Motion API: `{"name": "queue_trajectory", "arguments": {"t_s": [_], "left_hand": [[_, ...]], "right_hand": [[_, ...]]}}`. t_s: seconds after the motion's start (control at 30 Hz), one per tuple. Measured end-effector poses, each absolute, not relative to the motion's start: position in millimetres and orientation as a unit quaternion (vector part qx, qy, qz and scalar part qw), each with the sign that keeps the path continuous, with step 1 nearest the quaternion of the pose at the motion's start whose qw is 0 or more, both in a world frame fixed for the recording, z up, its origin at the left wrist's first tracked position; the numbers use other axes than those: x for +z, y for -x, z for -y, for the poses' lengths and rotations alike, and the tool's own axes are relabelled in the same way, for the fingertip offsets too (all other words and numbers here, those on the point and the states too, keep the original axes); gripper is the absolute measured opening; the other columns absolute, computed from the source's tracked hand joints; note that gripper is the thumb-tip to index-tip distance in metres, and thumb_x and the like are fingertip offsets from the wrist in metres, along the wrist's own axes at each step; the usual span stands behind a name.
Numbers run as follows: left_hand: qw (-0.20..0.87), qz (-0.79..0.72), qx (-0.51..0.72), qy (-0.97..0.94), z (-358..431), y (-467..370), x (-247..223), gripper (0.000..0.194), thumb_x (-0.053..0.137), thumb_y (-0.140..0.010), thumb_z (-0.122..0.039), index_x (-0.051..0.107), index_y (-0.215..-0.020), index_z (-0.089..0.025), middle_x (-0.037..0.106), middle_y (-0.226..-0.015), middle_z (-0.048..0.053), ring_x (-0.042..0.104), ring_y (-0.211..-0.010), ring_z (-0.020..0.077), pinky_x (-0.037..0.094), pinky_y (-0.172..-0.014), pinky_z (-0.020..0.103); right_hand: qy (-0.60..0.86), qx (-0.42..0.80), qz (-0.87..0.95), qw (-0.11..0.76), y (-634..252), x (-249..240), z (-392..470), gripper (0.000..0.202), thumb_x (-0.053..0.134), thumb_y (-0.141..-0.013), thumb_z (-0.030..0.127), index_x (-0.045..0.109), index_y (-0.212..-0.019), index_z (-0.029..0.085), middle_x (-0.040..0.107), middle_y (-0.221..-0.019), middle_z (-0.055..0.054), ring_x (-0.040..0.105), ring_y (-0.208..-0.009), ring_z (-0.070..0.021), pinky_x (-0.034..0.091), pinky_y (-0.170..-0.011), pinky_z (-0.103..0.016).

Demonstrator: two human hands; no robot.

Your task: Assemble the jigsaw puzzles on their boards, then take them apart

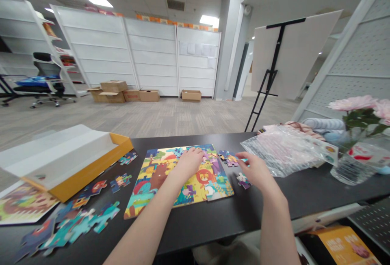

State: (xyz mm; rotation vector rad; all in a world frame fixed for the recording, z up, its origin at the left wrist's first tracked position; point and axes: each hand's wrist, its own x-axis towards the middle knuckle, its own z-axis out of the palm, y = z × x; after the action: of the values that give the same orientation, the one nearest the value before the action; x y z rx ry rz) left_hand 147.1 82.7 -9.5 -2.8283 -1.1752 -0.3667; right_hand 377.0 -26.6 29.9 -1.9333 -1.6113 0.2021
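A colourful animal puzzle point(160, 175) lies on the black table, with many pieces joined together. My left hand point(191, 161) rests over the puzzle's upper middle; its fingertips are too small and partly hidden to tell whether they hold anything. To the right of the puzzle, my right hand point(251, 167) has its thumb and index finger apart, beside a small group of purple and blue pieces point(228, 158). Just below its fingers lies a loose purple and white piece point(243, 180).
Loose pieces point(82, 224) are spread at the left, near an open yellow box point(88, 171) and a picture sheet point(26, 204). Plastic-wrapped items point(283, 149) and a clear vase point(350, 169) with pink flowers stand at the right. An easel is behind the table.
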Motion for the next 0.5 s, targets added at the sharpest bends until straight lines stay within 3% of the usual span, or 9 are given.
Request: {"name": "queue_trajectory", "arguments": {"t_s": [0.17, 0.37, 0.5], "left_hand": [[0.029, 0.387, -0.113, 0.915, -83.6, -146.5, -10.9, 0.029, 0.044, -0.101, -0.022, 0.064, -0.122, -0.019, 0.066, -0.130, 0.011, 0.059, -0.119, 0.0263, 0.046, -0.100, 0.039], [0.032, 0.390, -0.107, 0.914, -83.4, -146.4, -10.6, 0.030, 0.044, -0.101, -0.022, 0.065, -0.120, -0.016, 0.066, -0.129, 0.012, 0.059, -0.118, 0.0279, 0.047, -0.100, 0.040], [0.032, 0.389, -0.107, 0.914, -83.2, -146.0, -10.0, 0.030, 0.043, -0.101, -0.021, 0.065, -0.120, -0.016, 0.066, -0.129, 0.013, 0.060, -0.116, 0.0272, 0.047, -0.099, 0.040]], "right_hand": [[0.796, 0.021, 0.505, 0.333, -409.5, 30.3, 37.1, 0.029, 0.051, -0.088, 0.027, 0.076, -0.101, 0.019, 0.078, -0.090, -0.008, 0.072, -0.079, -0.0233, 0.050, -0.075, -0.033], [0.776, 0.066, 0.583, 0.229, -391.2, 10.0, 19.5, 0.015, 0.062, -0.085, 0.026, 0.076, -0.088, 0.021, 0.078, -0.093, -0.006, 0.071, -0.087, -0.0231, 0.047, -0.074, -0.030], [0.801, 0.058, 0.564, 0.193, -368.6, 7.2, 8.5, 0.023, 0.063, -0.087, 0.036, 0.072, -0.099, 0.019, 0.075, -0.103, -0.011, 0.070, -0.096, -0.0259, 0.048, -0.077, -0.031]]}}
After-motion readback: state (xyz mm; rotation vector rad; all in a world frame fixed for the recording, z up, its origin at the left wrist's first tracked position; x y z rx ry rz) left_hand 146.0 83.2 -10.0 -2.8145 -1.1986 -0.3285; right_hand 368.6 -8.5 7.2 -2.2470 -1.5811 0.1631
